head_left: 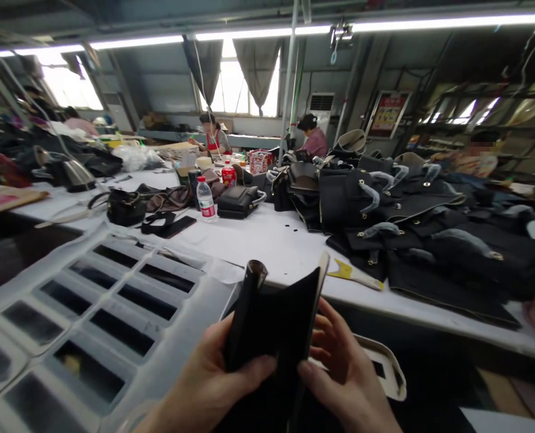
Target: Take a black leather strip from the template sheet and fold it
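Note:
A black leather-like piece (285, 313) stands upright between my hands near the bottom centre, its left edge curled into a roll and its right side ending in a pale edge. My left hand (222, 367) is wrapped round the rolled side, thumb on the inner face. The right side is gripped by my right hand (339, 367), its thumb in front and fingers behind. Just beyond the piece, a yellow and white tool (355, 275) lies on the white table (267, 240). The lower part of the piece merges with the dark area below.
Black bags (385, 198) are heaped on the right. A water bottle (205, 199) and a small black bag (238, 201) stand mid-table. Translucent templates with rectangular openings (109, 288) lie at left. Persons (315, 139) sit across the table. A pale oval frame (396, 367) is right of my right hand.

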A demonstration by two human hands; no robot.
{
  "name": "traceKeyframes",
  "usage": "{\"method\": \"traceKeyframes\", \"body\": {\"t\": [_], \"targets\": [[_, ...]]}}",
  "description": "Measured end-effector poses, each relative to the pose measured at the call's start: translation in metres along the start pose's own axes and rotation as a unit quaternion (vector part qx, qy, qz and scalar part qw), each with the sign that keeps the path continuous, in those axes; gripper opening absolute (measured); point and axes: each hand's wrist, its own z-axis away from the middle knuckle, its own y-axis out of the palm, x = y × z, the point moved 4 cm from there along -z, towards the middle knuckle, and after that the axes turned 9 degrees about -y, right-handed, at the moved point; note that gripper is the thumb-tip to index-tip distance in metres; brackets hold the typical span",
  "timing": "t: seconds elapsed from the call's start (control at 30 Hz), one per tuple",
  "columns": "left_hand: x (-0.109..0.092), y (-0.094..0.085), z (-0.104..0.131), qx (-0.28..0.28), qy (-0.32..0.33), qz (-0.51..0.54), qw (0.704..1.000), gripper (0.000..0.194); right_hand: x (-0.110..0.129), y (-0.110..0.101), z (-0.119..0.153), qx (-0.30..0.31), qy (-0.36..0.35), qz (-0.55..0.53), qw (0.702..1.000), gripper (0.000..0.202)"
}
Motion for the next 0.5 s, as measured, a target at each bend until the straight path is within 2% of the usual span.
{"method": "traceKeyframes", "body": {"t": [0.07,0.13,0.23,0.37,0.5], "targets": [[-0.004,0.011,-0.010,0.045,0.026,-0.007,0.999,0.040,0.018,-0.028,-0.005,-0.011,-0.057,0.087,0.994,0.084],[-0.008,0.019,-0.023,0.084,0.047,-0.001,0.995,0.046,0.037,-0.054,-0.009,-0.036,-0.122,0.179,0.976,0.084],[-0.010,0.026,-0.046,0.107,0.076,-0.025,0.991,0.037,0.058,-0.082,-0.012,-0.061,-0.168,0.309,0.934,0.081],[0.005,0.038,-0.077,0.100,0.094,-0.072,0.988,0.014,0.060,-0.097,-0.014,-0.053,-0.206,0.433,0.876,0.077],[0.026,0.049,-0.092,0.083,0.102,-0.085,0.988,0.011,0.046,-0.104,-0.014,-0.039,-0.241,0.504,0.828,0.069]]}}
